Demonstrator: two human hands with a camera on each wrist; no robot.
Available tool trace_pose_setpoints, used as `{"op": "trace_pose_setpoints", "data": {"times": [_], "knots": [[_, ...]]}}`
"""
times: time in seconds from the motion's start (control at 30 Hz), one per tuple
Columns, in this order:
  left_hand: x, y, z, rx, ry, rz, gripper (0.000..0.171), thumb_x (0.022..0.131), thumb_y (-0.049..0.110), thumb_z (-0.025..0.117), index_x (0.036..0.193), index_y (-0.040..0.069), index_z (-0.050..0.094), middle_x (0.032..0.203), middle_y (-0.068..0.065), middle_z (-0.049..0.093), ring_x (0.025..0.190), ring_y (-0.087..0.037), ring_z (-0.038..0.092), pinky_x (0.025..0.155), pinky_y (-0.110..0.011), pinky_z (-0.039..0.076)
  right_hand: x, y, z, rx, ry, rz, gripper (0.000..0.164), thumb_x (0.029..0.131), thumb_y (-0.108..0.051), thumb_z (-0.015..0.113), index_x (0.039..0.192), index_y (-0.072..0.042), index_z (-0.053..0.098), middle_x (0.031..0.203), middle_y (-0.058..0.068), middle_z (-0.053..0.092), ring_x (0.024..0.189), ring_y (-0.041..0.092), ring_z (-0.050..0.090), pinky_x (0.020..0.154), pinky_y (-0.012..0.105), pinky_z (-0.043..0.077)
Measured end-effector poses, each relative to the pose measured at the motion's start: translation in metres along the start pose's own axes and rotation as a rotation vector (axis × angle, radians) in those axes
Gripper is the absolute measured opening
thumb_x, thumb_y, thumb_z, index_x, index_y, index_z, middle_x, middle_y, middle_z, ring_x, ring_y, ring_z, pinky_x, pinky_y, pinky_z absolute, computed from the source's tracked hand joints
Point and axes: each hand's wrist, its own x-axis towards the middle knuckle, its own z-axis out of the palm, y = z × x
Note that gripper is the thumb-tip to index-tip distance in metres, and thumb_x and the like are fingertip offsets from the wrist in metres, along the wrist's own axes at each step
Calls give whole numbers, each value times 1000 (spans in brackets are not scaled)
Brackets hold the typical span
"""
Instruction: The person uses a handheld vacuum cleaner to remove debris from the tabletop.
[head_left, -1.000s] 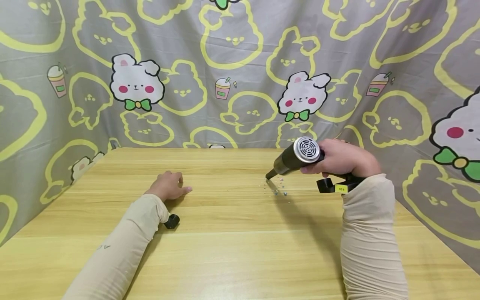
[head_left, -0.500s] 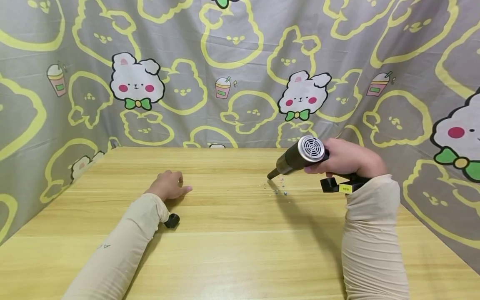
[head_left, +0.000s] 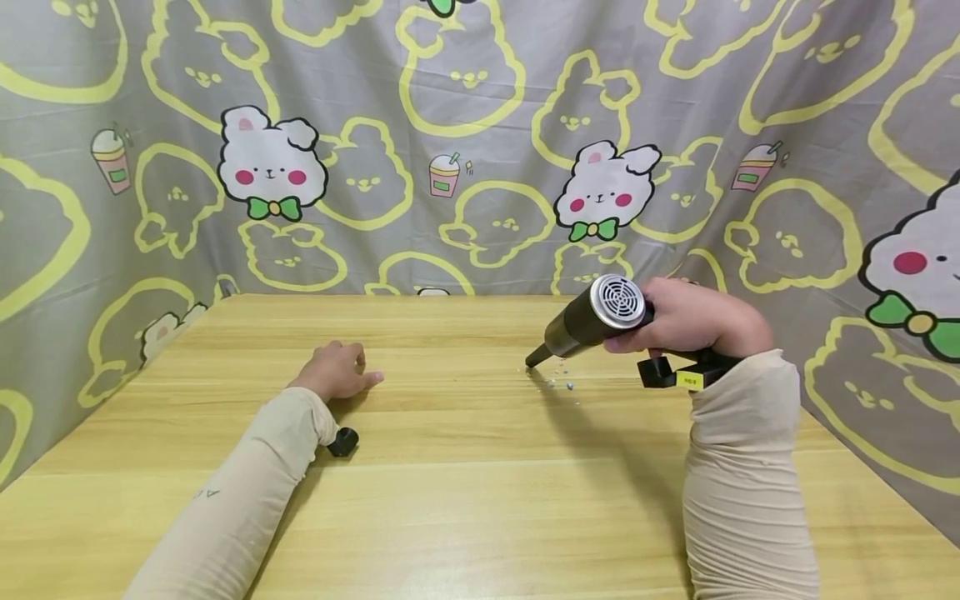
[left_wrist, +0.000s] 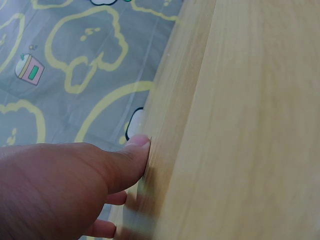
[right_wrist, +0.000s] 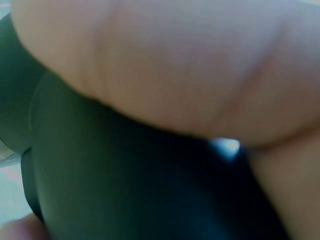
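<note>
My right hand (head_left: 686,315) grips the handle of a black handheld vacuum cleaner (head_left: 577,323) with a round silver vent at its rear end. The narrow nozzle slants down to the left, its tip at the tabletop beside small scattered bits (head_left: 567,384), some bluish. In the right wrist view the dark handle (right_wrist: 125,170) fills much of the picture under the palm. My left hand (head_left: 337,371) rests on the table at the left, fingers loosely bent, holding nothing. The left wrist view shows its thumb (left_wrist: 132,157) on the wood, with the other fingers partly hidden.
The wooden table (head_left: 450,500) reaches back to a grey curtain (head_left: 480,167) with yellow outlines and white rabbit faces, which also hangs along both sides. A black wrist camera (head_left: 344,442) sits under the left sleeve, another (head_left: 656,372) below the right hand.
The vacuum cleaner's nozzle goes slightly right, then back left and a little nearer to me. Fewer bits show around its tip now. My left hand stays put.
</note>
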Motion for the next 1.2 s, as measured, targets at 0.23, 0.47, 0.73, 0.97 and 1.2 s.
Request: {"op": "trace_pose_setpoints", "data": {"times": [0.23, 0.47, 0.73, 0.97, 1.2], "knots": [[1, 1, 0, -4, 0, -1, 49, 92, 43, 58, 108, -3, 57, 111, -30, 55, 106, -52, 46, 90, -61, 42, 4, -4, 2, 7, -21, -7, 36, 77, -47, 75, 86, -13, 65, 59, 2, 62, 54, 15, 58, 59, 34, 47], [0, 1, 0, -1, 4, 1, 49, 92, 43, 58, 108, -3, 57, 111, -30, 56, 106, -53, 46, 90, -61, 41, 9, -2, 4, -43, -4, -10, 36, 77, -47, 74, 83, -14, 64, 58, -1, 61, 55, 14, 57, 60, 34, 46], [1, 1, 0, -4, 1, -8, 48, 92, 44, 58, 107, -2, 57, 111, -29, 55, 106, -52, 45, 89, -61, 42, 8, -6, 4, -34, -13, -23, 39, 76, -49, 75, 87, -13, 64, 59, 0, 62, 55, 14, 58, 60, 34, 47], [2, 0, 0, -3, -5, -5, 49, 92, 45, 58, 107, -2, 57, 113, -30, 54, 107, -52, 45, 90, -61, 41, 2, -8, 2, 1, -6, -31, 38, 76, -45, 76, 90, -11, 65, 62, 0, 63, 55, 16, 60, 61, 34, 48], [2, 0, 1, -5, -5, -8, 49, 92, 45, 57, 107, -2, 57, 113, -30, 54, 107, -53, 44, 90, -61, 41, -4, -5, -1, 0, -2, -23, 34, 76, -44, 76, 87, -13, 66, 59, 1, 63, 54, 14, 58, 62, 34, 47]]}}
